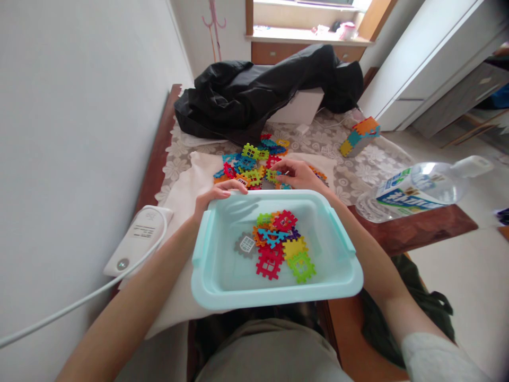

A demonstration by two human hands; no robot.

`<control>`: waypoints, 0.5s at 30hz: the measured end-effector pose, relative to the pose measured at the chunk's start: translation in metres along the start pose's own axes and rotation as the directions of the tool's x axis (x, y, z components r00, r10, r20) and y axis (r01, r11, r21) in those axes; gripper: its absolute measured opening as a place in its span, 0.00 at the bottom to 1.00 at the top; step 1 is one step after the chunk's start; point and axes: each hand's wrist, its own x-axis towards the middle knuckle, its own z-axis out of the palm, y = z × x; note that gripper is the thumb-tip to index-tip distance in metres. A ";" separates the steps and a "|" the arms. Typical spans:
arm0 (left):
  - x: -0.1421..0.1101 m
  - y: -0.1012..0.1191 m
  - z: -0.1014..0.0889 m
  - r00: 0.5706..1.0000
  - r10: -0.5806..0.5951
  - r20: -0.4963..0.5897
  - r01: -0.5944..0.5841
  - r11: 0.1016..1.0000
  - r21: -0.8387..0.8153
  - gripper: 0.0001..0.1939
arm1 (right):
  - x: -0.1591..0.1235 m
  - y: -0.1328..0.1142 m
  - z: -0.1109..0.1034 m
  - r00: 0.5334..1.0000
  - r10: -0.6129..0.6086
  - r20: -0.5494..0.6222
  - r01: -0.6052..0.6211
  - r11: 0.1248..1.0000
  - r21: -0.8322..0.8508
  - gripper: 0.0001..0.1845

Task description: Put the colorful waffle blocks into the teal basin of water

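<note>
A pale turquoise plastic tub rests at the table's near edge, over my lap. Several coloured waffle-block tiles lie in it: red, green, yellow, blue and one grey. My left hand grips the tub's far left rim, fingers curled over the edge. My right hand reaches past the tub's far rim into a loose pile of the same coloured tiles on a white cloth. Its fingers are pinched on a green tile at the near side of that pile.
A white device with a cable lies left of the tub by the wall. A clear bottle with a blue label lies on its side at right. A built block of tiles and a black bag sit farther back.
</note>
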 end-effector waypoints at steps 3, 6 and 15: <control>0.000 0.004 0.001 1.000 -0.026 0.001 0.026 1.000 0.010 0.14 | 0.003 -0.001 -0.001 0.993 -0.044 -0.105 0.048 0.998 0.039 0.16; 0.000 0.005 0.002 0.999 -0.037 -0.025 0.037 0.999 0.022 0.14 | 0.003 -0.003 -0.001 0.983 -0.070 -0.170 0.085 0.993 0.080 0.18; 0.000 0.004 0.003 0.999 -0.029 -0.033 0.029 0.999 0.022 0.16 | -0.004 -0.017 -0.001 0.996 -0.059 0.060 0.064 0.995 -0.078 0.19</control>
